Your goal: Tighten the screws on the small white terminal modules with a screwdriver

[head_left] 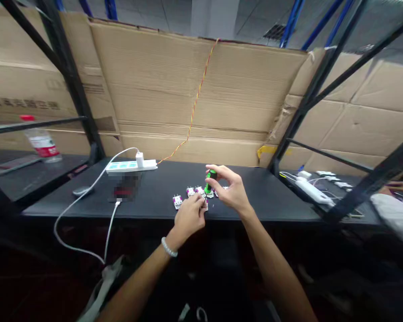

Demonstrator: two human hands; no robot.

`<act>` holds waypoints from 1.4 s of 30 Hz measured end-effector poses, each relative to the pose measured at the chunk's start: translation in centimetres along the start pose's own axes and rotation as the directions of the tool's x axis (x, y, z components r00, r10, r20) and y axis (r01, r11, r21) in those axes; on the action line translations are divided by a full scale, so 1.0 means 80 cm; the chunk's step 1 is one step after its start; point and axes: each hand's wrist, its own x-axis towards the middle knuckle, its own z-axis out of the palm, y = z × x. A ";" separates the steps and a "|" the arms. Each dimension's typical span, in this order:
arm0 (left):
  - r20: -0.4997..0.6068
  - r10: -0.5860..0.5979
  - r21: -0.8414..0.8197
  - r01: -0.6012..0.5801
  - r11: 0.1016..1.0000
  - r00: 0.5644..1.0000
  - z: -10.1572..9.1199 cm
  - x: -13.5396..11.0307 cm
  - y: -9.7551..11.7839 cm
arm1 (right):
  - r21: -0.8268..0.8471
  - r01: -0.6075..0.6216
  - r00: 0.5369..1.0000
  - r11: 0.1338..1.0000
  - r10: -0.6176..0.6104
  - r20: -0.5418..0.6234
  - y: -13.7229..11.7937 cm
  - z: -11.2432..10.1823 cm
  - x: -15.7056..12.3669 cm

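Note:
My right hand [228,188] grips a green-and-black screwdriver [209,181], held upright with its tip down among small white-and-purple parts. My left hand [189,216] is closed on one of these small parts [204,205] at the table's front edge, right under the screwdriver. Several more small white-and-purple parts [177,201] lie in a row on the black table [154,197], just beyond my left hand. A bead bracelet circles my left wrist.
A white power strip [129,166] with a plugged-in charger and white cable lies at the back left. A water bottle [40,142] stands far left. Cardboard walls stand behind. Another power strip [308,188] and another person's sleeve [394,212] are at the right.

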 end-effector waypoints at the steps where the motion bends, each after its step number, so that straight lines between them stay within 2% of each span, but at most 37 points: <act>1: 0.004 -0.004 0.002 0.004 1.000 1.000 0.000 0.000 0.000 | -0.058 0.004 0.999 0.998 -0.007 -0.040 -0.001 0.001 0.002; 3: 0.007 -0.006 0.005 0.006 1.000 1.000 -0.001 0.000 0.001 | -0.125 0.007 0.997 0.992 -0.018 -0.081 -0.002 0.003 0.004; 5: 0.005 -0.003 0.009 0.003 1.000 1.000 -0.001 0.000 0.002 | -0.128 0.014 0.997 0.992 -0.023 -0.070 -0.002 0.004 0.004; 8: -0.006 0.004 0.008 -0.004 1.000 1.000 -0.001 0.000 0.001 | 0.016 -0.009 1.000 1.000 0.008 0.024 0.001 0.003 0.000; 10: -0.001 0.009 0.003 -0.009 1.000 1.000 -0.001 0.000 0.001 | 0.107 -0.052 0.998 0.993 0.048 0.038 0.006 0.003 -0.003; 16: 0.014 0.000 -0.012 0.000 1.000 1.000 -0.001 0.001 0.000 | 0.081 -0.050 0.998 0.995 0.052 -0.025 0.014 0.002 -0.003; 19: -0.010 0.003 -0.055 -0.004 0.998 1.000 0.000 0.000 -0.002 | 0.181 -0.080 0.990 0.980 0.100 -0.105 0.013 -0.015 -0.009; 21: -0.032 0.015 -0.102 -0.018 0.995 0.999 0.000 -0.001 -0.003 | 0.258 -0.086 0.956 0.962 0.152 -0.252 0.014 -0.034 -0.017; 23: -0.057 0.036 -0.154 -0.044 0.987 0.998 -0.002 0.000 -0.005 | 0.254 -0.065 0.909 0.965 0.162 -0.383 0.017 -0.057 -0.028; 27: -0.128 0.025 -0.227 -0.054 0.972 0.992 -0.009 0.005 -0.009 | 0.243 -0.052 0.852 0.969 0.170 -0.495 0.032 -0.098 -0.055; 30: -0.100 0.062 -0.233 -0.084 0.969 0.993 -0.015 0.008 -0.011 | 0.254 -0.052 0.830 0.966 0.183 -0.527 0.046 -0.112 -0.074; 34: -0.013 0.173 -0.183 -0.173 0.968 0.985 -0.014 0.008 -0.012 | 0.279 -0.051 0.818 0.959 0.201 -0.539 0.057 -0.113 -0.085; 42: 0.016 0.176 -0.177 -0.170 0.969 0.984 -0.017 0.009 -0.016 | 0.310 -0.046 0.816 0.950 0.215 -0.536 0.054 -0.112 -0.082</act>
